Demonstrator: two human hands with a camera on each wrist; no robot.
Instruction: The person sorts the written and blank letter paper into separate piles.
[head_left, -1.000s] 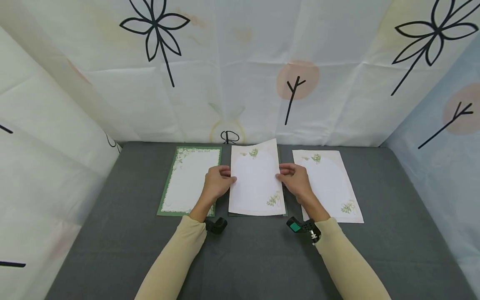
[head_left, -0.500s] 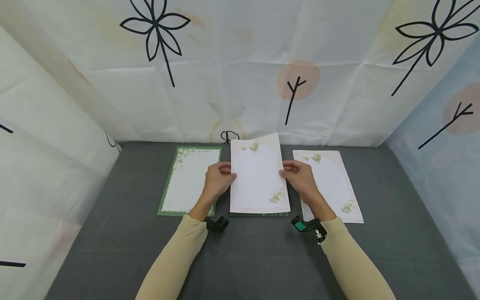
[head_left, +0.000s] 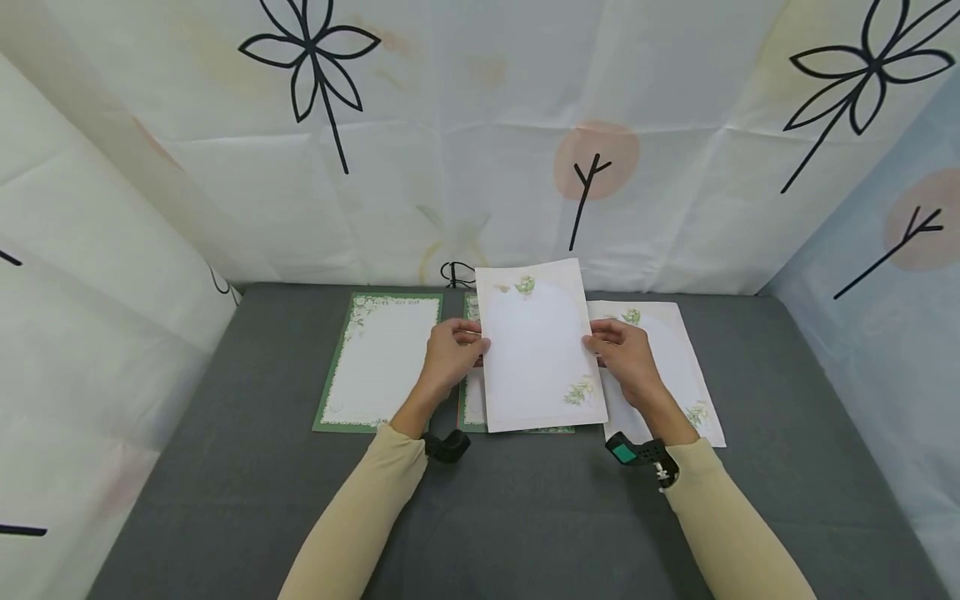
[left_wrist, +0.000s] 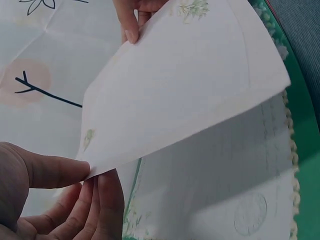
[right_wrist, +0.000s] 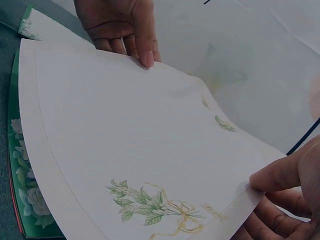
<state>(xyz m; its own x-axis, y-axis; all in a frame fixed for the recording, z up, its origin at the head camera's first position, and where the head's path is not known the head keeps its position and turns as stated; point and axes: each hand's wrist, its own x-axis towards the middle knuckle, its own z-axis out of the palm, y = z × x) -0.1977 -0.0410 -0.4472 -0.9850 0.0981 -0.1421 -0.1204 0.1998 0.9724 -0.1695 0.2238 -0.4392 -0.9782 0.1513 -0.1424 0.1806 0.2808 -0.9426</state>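
Note:
A white sheet of paper with small green leaf sprigs is held up by both hands above the middle of the table. My left hand pinches its left edge between thumb and fingers. On the opposite edge, my right hand pinches the paper the same way. The sheet bows between them in the right wrist view. Below it, a green-bordered sheet lies partly covered; its flowered border and a thin red edge show in the right wrist view.
Left of the hands lies another green-bordered sheet. On the right, a white sprig-printed sheet lies flat, partly hidden by the right hand and the raised paper. A grey cloth covers the table, and a printed curtain hangs behind it.
Both hands have lifted the sheet and carried it to the right. More of the green-bordered sheet underneath is now exposed on the left; the raised paper now overlaps the right-hand sheet.

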